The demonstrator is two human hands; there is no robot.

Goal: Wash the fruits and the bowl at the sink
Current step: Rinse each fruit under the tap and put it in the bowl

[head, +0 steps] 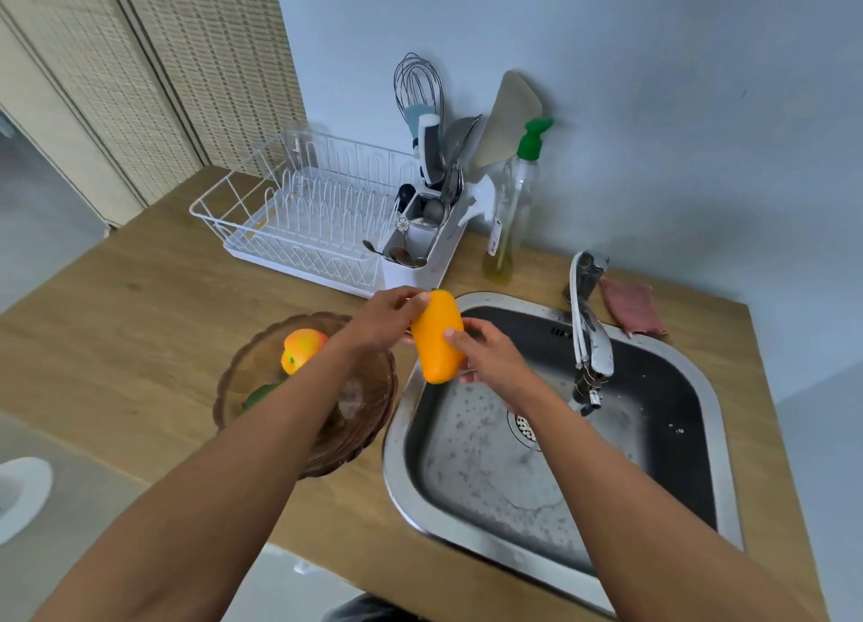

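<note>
Fingers (415,300) of left hand (383,320) curled on upper end of mango (436,341); right hand (490,357) clamped on its lower side, thumb across front. Held tilted above left rim of sink (397,434), clear of basin. Behind left forearm: bowl (369,416) on counter (140,341), peach (301,348) inside. Tap (590,341) over basin.

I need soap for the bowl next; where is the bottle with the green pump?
In the head view, the bottle stands on the counter against the wall, behind the sink, between the utensil caddy and the faucet.
</note>
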